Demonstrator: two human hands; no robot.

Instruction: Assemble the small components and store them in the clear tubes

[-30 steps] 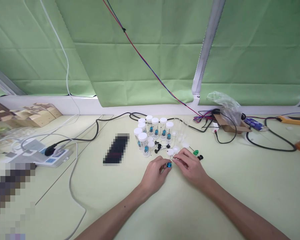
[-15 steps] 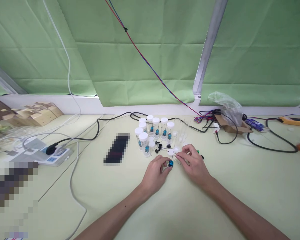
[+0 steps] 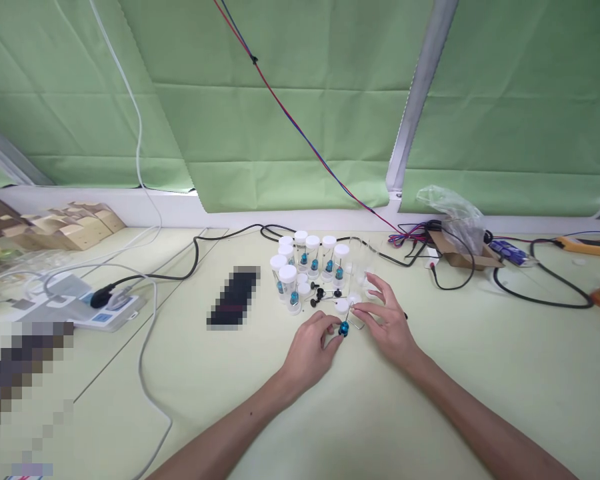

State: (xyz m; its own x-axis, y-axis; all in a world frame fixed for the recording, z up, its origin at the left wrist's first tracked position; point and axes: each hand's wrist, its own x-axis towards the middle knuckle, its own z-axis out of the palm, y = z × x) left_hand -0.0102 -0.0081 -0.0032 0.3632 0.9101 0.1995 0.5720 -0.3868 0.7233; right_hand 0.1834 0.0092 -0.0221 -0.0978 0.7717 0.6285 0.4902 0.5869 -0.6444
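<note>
My left hand (image 3: 313, 347) pinches a small shiny blue part (image 3: 344, 329) with a dark base between thumb and index finger, just above the table. A thin metal rod rises from its top, tilted to the right. At that rod's upper end, my right hand (image 3: 387, 320) has thumb and index finger pressed together; its other fingers are spread. Below these fingertips a thin bent metal rod (image 3: 357, 326) shows, but its contact with the fingers is too small to tell. Behind both hands lie white caps (image 3: 341, 306) and black knobbed pieces (image 3: 320, 293).
Several white-capped clear vials (image 3: 288, 287) holding blue parts stand behind, beside uncapped clear tubes (image 3: 360, 257). A dark pixelated rectangle (image 3: 234, 297) lies left of them. Further left is a power strip (image 3: 110, 317) with cables; an open cardboard box (image 3: 460, 250) with a plastic bag sits back right.
My right hand's outer fingers have lifted and spread, while its thumb and index stay by the rod's tip. The blue part has shifted very slightly right in my left hand.
</note>
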